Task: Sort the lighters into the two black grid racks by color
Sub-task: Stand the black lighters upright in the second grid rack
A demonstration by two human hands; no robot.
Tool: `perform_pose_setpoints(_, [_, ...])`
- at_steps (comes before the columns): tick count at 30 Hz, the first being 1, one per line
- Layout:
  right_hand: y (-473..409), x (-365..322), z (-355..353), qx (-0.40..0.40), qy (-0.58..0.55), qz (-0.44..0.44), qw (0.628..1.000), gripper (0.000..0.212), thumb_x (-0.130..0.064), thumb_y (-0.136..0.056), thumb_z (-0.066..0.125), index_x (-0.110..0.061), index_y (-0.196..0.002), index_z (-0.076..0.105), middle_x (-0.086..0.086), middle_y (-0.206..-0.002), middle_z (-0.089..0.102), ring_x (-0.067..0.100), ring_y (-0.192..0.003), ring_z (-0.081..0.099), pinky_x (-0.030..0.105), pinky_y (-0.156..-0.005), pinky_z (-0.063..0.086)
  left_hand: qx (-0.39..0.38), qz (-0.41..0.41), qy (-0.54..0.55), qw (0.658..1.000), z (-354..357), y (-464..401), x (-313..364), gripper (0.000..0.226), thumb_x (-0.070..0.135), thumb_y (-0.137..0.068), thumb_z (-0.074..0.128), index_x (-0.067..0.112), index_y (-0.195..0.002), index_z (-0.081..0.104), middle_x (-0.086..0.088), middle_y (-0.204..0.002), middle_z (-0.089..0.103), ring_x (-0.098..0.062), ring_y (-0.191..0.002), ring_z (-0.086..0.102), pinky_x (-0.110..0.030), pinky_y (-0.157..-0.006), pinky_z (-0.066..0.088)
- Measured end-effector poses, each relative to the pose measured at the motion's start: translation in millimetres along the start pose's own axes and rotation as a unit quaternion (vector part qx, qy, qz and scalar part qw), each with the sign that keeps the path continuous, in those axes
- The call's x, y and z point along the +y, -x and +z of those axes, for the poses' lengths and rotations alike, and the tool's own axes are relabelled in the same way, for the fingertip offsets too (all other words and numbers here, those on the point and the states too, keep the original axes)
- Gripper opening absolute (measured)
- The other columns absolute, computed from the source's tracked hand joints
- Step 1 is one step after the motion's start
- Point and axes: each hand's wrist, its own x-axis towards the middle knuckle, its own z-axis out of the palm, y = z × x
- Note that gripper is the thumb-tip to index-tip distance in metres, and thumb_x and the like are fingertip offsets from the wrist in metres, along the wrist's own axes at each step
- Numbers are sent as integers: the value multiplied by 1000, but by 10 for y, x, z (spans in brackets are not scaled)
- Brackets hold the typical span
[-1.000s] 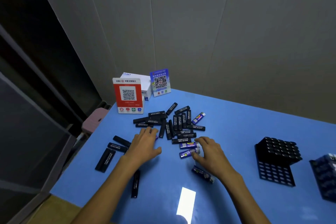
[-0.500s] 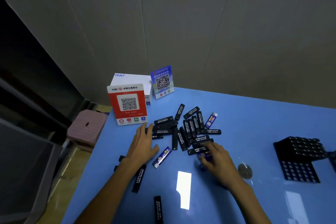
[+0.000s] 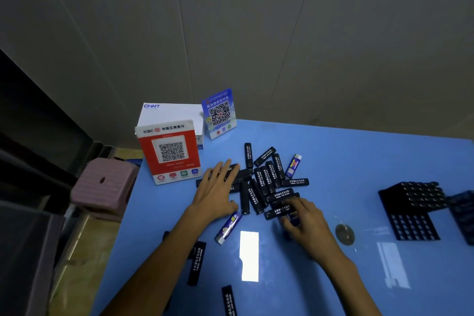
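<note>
Picking from the pile is the step in hand; none looks racked by this grab yet. The left hand (image 3: 215, 194) lies flat, fingers spread straight over black lighters (image 3: 266, 179) heaped mid-table. A blue lighter (image 3: 229, 226) lies just beside its thumb, long axis diagonal, metal head toward the person. The right hand (image 3: 306, 223) curls on what seems a blue one, partly hidden. Next: lift it and carry it to the racks (image 3: 410, 209) at right.

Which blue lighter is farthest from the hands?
The blue lighter at the pile's far right edge, silver cap pointing away. The other blue one lies right beside the left hand.
</note>
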Motion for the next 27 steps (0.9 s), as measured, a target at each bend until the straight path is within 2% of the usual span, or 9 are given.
perform_pose_setpoints(3, [3, -3, 9, -2, -2, -1, 1000, 36, -24, -84, 66, -20, -119, 61, -5, -108, 61, 15, -95, 54, 23, -81, 39, -22, 22, -12, 999, 6, -33, 44, 90, 38, -83, 55, 32, -154, 0, -2, -162, -11, -26, -149, -6, -46, -120, -4])
perform_pose_setpoints(6, [1, 20, 21, -1, -1, -7, 1000, 36, -22, -84, 67, -20, -120, 61, -5, -109, 61, 14, -95, 54, 22, -82, 39, 9, 24, -17, 1000, 62, 30, 53, 79, 31, -86, 47, 30, -155, 8, -4, -163, -3, -26, -150, 0, -49, -121, -2])
perform_pose_setpoints(9, [8, 26, 33, -5, -1, -6, 1000, 36, -22, -85, 68, -20, -120, 61, -3, -108, 61, 17, -95, 56, 24, -83, 41, 39, 18, -9, 999, 126, 130, -12, 71, 33, -87, 41, 26, -154, 18, -6, -162, 6, -26, -150, 7, -50, -119, -2])
perform_pose_setpoints(13, [32, -4, 72, -7, 1, -10, 1000, 36, -22, -86, 68, -17, -120, 61, -3, -108, 61, 19, -94, 56, 25, -84, 41, 54, 9, 6, 998, 127, 239, -109, 72, 40, -85, 46, 23, -152, 27, -8, -162, 9, -26, -149, 9, -44, -119, 0])
perform_pose_setpoints(16, [41, -25, 113, -14, -2, -11, 1000, 37, -25, -87, 66, -18, -123, 59, -4, -110, 60, 19, -95, 55, 28, -88, 43, 21, 5, 13, 1000, 56, 279, -145, 82, 41, -84, 53, 21, -154, 15, -6, -162, -6, -23, -150, -5, -40, -122, -2])
perform_pose_setpoints(20, [58, -60, 138, -17, -8, -2, 1000, 37, -28, -88, 64, -20, -123, 58, -5, -110, 59, 17, -95, 53, 31, -90, 45, -59, -8, 20, 998, -62, 238, -131, 103, 25, -80, 62, 25, -154, -10, -1, -161, -17, -22, -148, -13, -39, -122, -1])
perform_pose_setpoints(23, [87, -71, 133, -12, -10, 4, 1000, 37, -28, -88, 65, -18, -123, 59, -3, -113, 60, 18, -98, 55, 29, -91, 44, -65, -17, 2, 998, -95, 186, -100, 107, 19, -79, 66, 25, -154, -10, -3, -162, -6, -26, -148, -1, -40, -122, 8])
perform_pose_setpoints(27, [139, -49, 133, -18, -7, 4, 1000, 39, -29, -87, 65, -17, -124, 59, -3, -116, 60, 18, -103, 55, 32, -94, 45, -27, -8, -18, 999, -85, 139, -24, 105, 30, -75, 69, 22, -154, 0, -7, -153, 17, -28, -138, 18, -39, -117, 18])
